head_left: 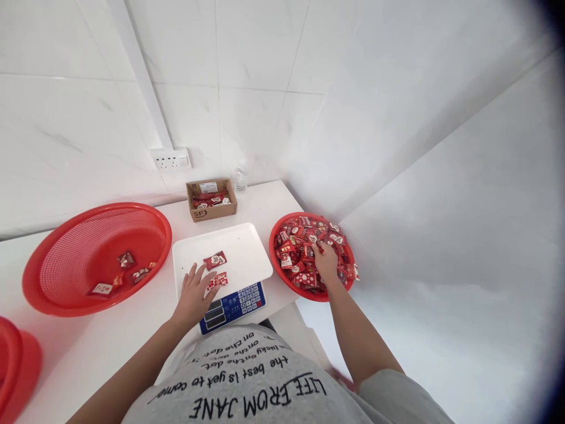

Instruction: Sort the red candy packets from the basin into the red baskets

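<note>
My left hand rests over the left front part of a white scale tray, open with its fingers apart. Its thumb side is at a red packet with white dots, and I cannot tell whether they touch. A second red packet with white print lies just beyond. On the right, my right hand reaches into a round red basket heaped with small red packets. Its fingers are curled together on a small red packet at the top of the heap; the fingertips are partly hidden.
Left of the scale stands a large red basket with several packets in it. Behind the tray are a cardboard box of red packets and a clear plastic bottle. Another red container is at the lower left.
</note>
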`<action>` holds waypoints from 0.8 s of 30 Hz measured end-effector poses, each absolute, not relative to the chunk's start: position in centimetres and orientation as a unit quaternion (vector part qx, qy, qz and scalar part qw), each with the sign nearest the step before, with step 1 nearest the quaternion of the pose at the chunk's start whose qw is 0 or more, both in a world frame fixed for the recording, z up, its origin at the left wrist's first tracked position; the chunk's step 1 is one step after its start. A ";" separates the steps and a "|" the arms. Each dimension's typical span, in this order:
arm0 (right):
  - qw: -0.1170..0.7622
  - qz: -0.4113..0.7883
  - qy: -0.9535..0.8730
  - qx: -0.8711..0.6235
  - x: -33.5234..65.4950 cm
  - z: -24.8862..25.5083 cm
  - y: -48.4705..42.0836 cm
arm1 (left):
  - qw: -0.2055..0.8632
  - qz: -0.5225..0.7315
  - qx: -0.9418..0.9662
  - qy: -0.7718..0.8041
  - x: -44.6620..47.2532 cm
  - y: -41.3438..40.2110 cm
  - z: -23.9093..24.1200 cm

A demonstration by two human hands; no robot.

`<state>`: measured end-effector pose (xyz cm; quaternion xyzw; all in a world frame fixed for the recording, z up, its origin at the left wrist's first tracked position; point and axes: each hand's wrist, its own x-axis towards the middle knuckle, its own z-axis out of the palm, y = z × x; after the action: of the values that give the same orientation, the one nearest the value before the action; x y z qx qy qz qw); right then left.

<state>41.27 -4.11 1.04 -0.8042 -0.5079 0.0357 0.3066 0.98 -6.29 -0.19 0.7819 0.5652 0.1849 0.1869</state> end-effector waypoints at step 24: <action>0.439 0.553 -0.467 -0.532 21.3 4.6 -6.2 | 0.785 0.347 0.245 0.451 6.8 -7.2 7.0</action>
<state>21.33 -6.18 4.61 -0.5319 -0.4672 0.5529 0.4395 6.82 -7.22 6.99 0.2448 0.4506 0.3472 0.7852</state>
